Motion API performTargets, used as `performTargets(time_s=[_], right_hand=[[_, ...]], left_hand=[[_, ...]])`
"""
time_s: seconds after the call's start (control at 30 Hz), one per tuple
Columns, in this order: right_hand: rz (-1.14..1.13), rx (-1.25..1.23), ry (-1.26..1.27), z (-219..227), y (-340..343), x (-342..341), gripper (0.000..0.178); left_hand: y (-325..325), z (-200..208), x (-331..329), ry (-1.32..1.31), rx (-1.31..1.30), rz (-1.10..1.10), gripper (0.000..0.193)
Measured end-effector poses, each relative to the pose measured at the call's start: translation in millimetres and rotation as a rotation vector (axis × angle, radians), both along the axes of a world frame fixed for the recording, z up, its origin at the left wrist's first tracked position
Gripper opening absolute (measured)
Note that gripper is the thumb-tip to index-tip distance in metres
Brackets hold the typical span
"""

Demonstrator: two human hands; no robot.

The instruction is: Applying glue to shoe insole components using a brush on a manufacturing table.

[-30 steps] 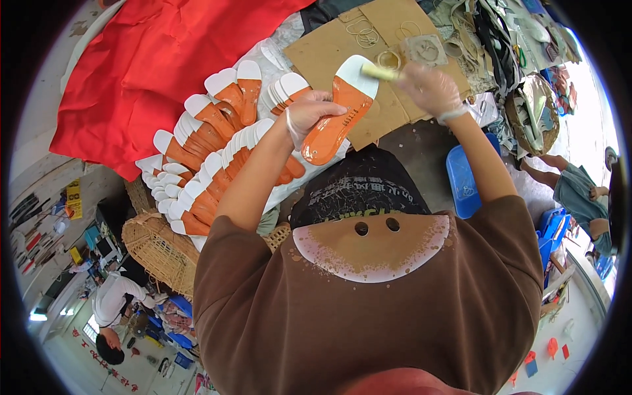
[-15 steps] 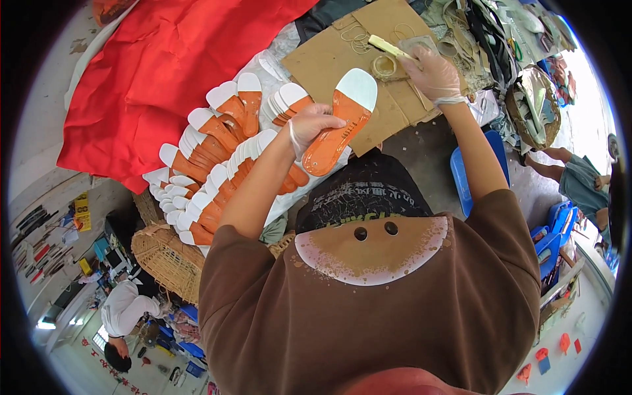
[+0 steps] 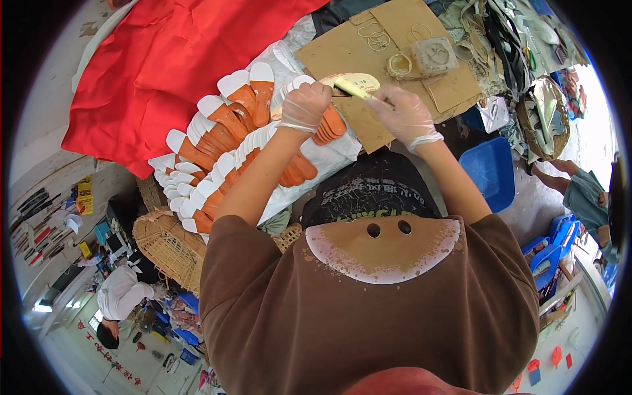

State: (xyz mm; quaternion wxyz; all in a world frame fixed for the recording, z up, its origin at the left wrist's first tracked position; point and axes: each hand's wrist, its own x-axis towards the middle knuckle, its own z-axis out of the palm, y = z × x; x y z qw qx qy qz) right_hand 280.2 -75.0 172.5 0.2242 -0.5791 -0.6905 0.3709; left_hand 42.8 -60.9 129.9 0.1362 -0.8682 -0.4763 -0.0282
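My left hand (image 3: 305, 107), in a thin clear glove, is closed around one end of a shoe insole (image 3: 365, 80). The insole's pale, marked underside faces up above the cardboard. In my gloved right hand (image 3: 406, 118) is a pale yellow, brush-like tool (image 3: 352, 88), its far end over the insole's surface; whether it touches cannot be told. Left of my hands, rows of orange insoles with white toe ends (image 3: 227, 172) overlap on a whitish sheet. Another small stack of insoles (image 3: 329, 128) lies just below my left hand.
On the brown cardboard (image 3: 454, 92) stand a round yellowish ring-shaped thing (image 3: 399, 64) and a cloudy block-like container (image 3: 434, 56). Red cloth (image 3: 171, 72) spreads at the far left. A blue bin (image 3: 488, 174) sits at right, a wicker basket (image 3: 168, 250) at left. Other people are at both sides.
My right hand has moved left from the container, bringing the tool over the insole. My left hand has turned the insole from its orange face to its pale underside.
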Motion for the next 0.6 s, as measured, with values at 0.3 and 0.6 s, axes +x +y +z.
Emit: performTargets(time_s=[0.3, 0.6], right_hand=[[0.072, 0.041, -0.095, 5, -3, 40, 0.027], [0.253, -0.331, 0.184, 40, 2, 64, 0.026]], left_hand=[[1, 21, -34, -0.167, 0.147, -0.179, 0.009], [-5, 74, -33, -0.35, 0.24, -0.522, 0.024]])
